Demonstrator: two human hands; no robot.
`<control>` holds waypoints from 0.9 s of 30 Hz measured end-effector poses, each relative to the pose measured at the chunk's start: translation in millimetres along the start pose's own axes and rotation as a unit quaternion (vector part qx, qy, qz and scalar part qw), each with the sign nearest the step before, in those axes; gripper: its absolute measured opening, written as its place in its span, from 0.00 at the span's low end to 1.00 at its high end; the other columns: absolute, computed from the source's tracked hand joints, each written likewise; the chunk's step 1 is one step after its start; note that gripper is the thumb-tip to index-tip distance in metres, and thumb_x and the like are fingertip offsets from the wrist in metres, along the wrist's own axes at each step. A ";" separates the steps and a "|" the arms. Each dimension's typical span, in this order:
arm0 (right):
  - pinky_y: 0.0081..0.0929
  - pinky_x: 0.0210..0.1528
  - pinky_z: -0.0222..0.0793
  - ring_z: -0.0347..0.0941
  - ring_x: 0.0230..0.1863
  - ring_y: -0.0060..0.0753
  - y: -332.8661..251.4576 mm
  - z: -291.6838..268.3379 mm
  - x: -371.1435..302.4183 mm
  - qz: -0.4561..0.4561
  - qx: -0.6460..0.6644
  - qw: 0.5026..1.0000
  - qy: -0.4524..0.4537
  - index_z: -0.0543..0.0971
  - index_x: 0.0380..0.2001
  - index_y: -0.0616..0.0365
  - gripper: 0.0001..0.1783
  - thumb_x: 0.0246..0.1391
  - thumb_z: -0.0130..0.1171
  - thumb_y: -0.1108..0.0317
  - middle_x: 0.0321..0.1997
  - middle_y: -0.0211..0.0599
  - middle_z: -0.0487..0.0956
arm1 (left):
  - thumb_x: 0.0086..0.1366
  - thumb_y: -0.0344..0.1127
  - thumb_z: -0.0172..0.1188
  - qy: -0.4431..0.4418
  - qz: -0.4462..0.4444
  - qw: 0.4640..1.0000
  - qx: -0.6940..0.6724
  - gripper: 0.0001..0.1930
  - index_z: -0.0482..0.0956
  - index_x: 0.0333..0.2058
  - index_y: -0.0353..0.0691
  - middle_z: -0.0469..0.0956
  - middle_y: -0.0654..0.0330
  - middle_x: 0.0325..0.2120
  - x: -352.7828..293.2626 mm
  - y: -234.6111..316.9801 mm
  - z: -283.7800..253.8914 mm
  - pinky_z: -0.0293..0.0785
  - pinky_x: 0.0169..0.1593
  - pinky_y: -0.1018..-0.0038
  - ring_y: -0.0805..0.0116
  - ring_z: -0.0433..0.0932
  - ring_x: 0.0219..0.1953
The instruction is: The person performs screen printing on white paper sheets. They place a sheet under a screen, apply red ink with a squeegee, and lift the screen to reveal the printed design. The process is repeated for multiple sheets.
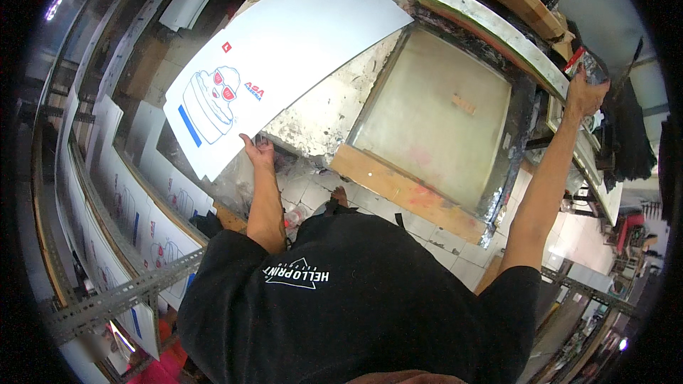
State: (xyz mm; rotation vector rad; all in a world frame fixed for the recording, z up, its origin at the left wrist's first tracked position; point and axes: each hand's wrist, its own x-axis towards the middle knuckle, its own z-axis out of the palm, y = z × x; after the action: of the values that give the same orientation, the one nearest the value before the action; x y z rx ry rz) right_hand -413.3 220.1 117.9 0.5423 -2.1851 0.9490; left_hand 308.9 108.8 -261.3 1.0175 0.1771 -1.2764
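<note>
A large white printed sheet [306, 50], with a blue line drawing, red glasses and a blue bar, slants across the far left. My left hand [260, 151] pinches its near edge, thumb on top and fingers underneath. Right of the sheet lies a framed screen [437, 114] with pale, translucent mesh and a stained wooden near edge [413, 195]. Out at the far right, my stretched right arm ends in my right hand [587, 96]. Its fingers are closed by a clear and red item that I cannot make out.
Metal racks [114, 299] on the left hold several similar printed sheets [167, 249]. A paint-stained white bar [477, 18] runs behind the screen. The sheet overhangs a paint-spotted table surface [313, 117]. Black cloth [633, 135] hangs at the far right, and tiled floor [377, 206] shows below.
</note>
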 end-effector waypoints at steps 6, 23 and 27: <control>0.44 0.61 0.62 0.68 0.61 0.53 1.9 4.5 0.8 -0.008 -0.007 1.000 0.020 0.64 0.62 0.62 0.46 0.43 0.69 0.50 0.60 0.53 0.71 | 0.56 0.66 0.62 0.024 0.097 0.988 0.114 0.43 0.65 0.58 0.36 0.68 0.59 0.43 -14.8 8.3 28.7 0.71 0.38 0.61 0.71 0.61 0.31; 0.44 0.61 0.62 0.66 0.63 0.53 2.2 4.3 1.1 0.011 -0.012 1.000 -0.006 0.62 0.64 0.57 0.45 0.47 0.66 0.49 0.64 0.50 0.69 | 0.58 0.56 0.65 -0.118 0.151 0.964 -0.185 0.36 0.68 0.57 0.37 0.73 0.61 0.53 -50.1 37.7 81.5 0.67 0.51 0.68 0.65 0.71 0.49; 0.45 0.59 0.64 0.69 0.60 0.55 5.0 6.8 3.8 -0.008 -0.004 1.000 0.025 0.64 0.62 0.58 0.43 0.46 0.67 0.50 0.60 0.52 0.72 | 0.57 0.47 0.68 -0.224 0.024 0.949 -0.222 0.35 0.67 0.60 0.41 0.69 0.58 0.59 -38.2 24.0 86.3 0.57 0.64 0.44 0.53 0.65 0.61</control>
State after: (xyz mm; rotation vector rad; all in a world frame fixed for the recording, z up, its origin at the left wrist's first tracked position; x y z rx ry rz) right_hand -421.7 217.8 115.0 0.5252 -2.1363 0.9361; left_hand 281.0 73.2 -175.0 0.3322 0.0819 -1.3124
